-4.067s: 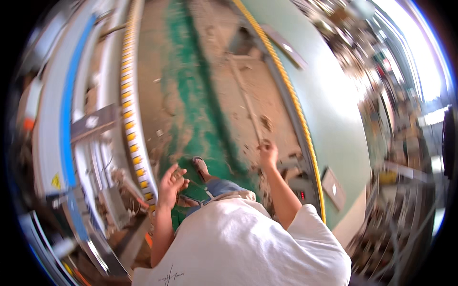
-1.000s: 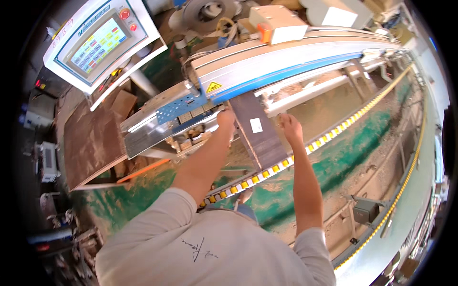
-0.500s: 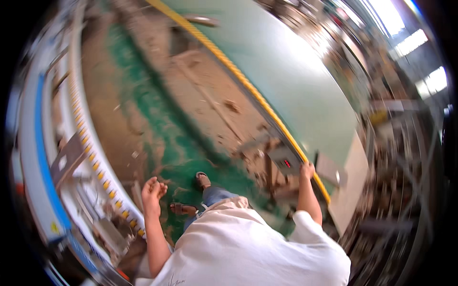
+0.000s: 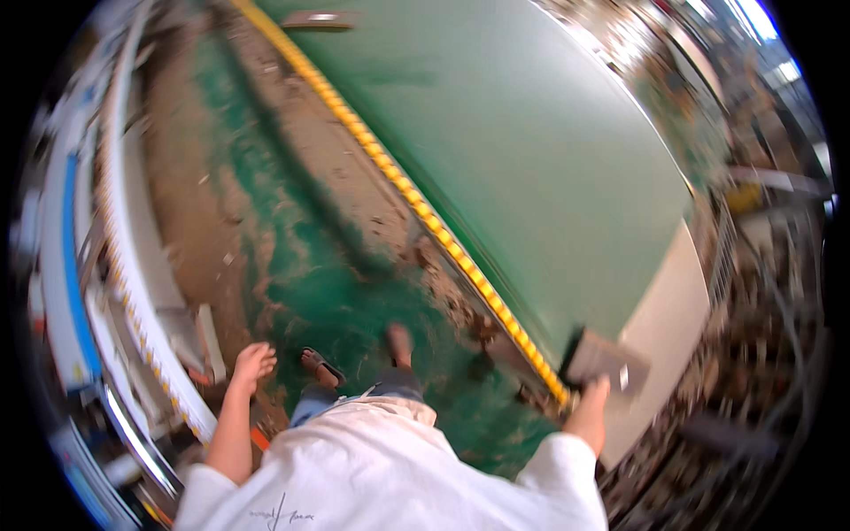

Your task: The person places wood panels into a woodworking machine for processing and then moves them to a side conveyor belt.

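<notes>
My left hand hangs over the floor at the lower left, fingers loosely bent and apart, with nothing visible in it. At the near corner of a large green-topped table, my right hand reaches over the edge beside a dark brown block. The hand's fingertips overlap the block in view; blur hides whether they grip it. A yellow segmented strip lines the table's long left edge and ends close to that hand.
Another flat brown piece lies at the table's far end. A long machine with white rails and a blue stripe runs along the left. Between them stretches a dusty green floor. Stacked material stands at the right.
The view has shifted forward along the table. My right hand has gone from the yellow strip to beside the brown block. My feet have changed position, and my left hand stays free.
</notes>
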{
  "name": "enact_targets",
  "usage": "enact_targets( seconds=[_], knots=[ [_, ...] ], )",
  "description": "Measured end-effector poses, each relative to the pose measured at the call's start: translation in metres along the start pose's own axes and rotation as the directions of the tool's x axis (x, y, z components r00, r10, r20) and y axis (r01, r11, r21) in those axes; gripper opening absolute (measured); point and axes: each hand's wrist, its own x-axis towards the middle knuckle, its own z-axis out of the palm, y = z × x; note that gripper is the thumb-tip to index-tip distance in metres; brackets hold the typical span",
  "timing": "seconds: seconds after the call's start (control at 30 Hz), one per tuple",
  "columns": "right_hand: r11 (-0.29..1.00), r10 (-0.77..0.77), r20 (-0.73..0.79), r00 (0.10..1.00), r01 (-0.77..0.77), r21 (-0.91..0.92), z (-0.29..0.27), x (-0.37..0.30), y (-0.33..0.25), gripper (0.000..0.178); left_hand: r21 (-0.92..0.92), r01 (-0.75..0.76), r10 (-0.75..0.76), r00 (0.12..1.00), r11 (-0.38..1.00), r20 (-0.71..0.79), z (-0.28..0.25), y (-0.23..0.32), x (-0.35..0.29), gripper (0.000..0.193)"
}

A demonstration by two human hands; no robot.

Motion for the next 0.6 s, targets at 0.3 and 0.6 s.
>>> enact_targets(
  seconds=[0.3, 0.6],
  knots=[
    [0.973, -0.149, 0.004, 0.989, 0.148, -0.179, -0.017, 0.011, -0.049, 0.047, 0.097, -0.11, 0.117, 0.991, 0.989, -0.07, 0.054, 0.039, -0.013, 0.028],
    [0.332, -0.22, 0.97, 0.106, 0.943, -0.028, 0.224, -0.359, 0.052, 0.041, -0.332, -0.447, 0.529, 0.819, 0.831, 0.222, 0.092, 0.129, -0.076, 0.048]
  ],
)
